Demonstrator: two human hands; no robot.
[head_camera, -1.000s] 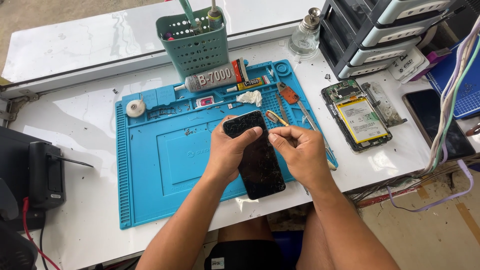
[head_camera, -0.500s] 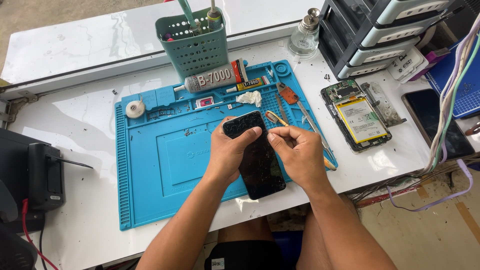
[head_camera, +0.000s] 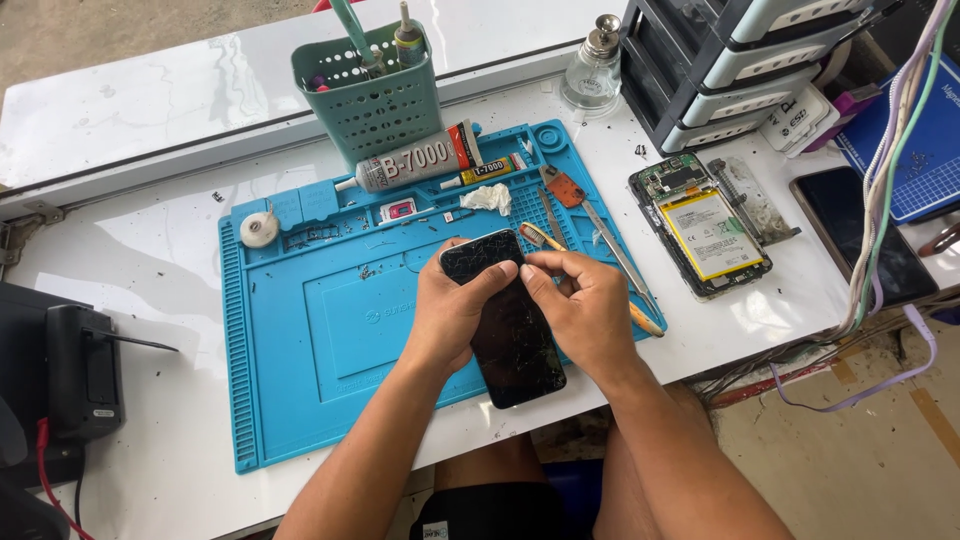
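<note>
A black phone screen panel with cracked glass (head_camera: 515, 335) lies over the blue work mat (head_camera: 300, 340). My left hand (head_camera: 455, 305) grips its upper left edge, thumb pressed on the glass near the top. My right hand (head_camera: 580, 310) sits against the panel's right side, fingers curled, thumb and forefinger pinched at the upper right edge. Whether a small tool is in the right fingers cannot be told. An opened phone body with a yellow battery (head_camera: 705, 230) rests to the right on the white table.
On the mat's far edge lie a large glue tube (head_camera: 415, 160), a small tube (head_camera: 490, 172), a crumpled tissue (head_camera: 488, 198), tweezers and a toothbrush (head_camera: 590, 275). A green tool basket (head_camera: 370, 100), glass bottle (head_camera: 592, 70), drawer unit (head_camera: 740, 60), dark device (head_camera: 80, 375) and cables (head_camera: 880, 200) surround it.
My right hand has shifted slightly left along the panel's top right edge, closer to the left thumb. The panel stays in place.
</note>
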